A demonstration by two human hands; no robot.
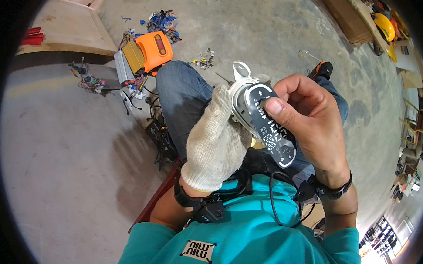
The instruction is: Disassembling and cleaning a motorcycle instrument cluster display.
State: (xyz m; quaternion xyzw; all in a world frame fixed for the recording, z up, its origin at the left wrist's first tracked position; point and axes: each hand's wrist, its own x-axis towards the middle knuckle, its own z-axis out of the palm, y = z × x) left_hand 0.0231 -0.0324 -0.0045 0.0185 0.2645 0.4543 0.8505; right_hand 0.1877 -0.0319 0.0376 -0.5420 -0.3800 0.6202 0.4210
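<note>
A pale plastic housing [241,98] with a curved white tab at its top is held over my lap. My left hand [216,141], in a cream knitted glove, grips it from the left, thumb up along its side; the other fingers are hidden behind. Across the housing lies a long, rounded black display panel [274,134] with white segment markings, tilted down to the right. My bare right hand [310,119] pinches the panel's upper right edge between thumb and fingers. Whether the panel is loose from the housing, I cannot tell.
An orange and gold metal-cased unit [153,51] with wires stands beyond my left knee. Behind it lies a heap of blue connectors and cables [161,23], with small parts [204,59] nearby. Black cabled boxes [162,139] lie left of my leg. A wooden board [70,27] stands far left.
</note>
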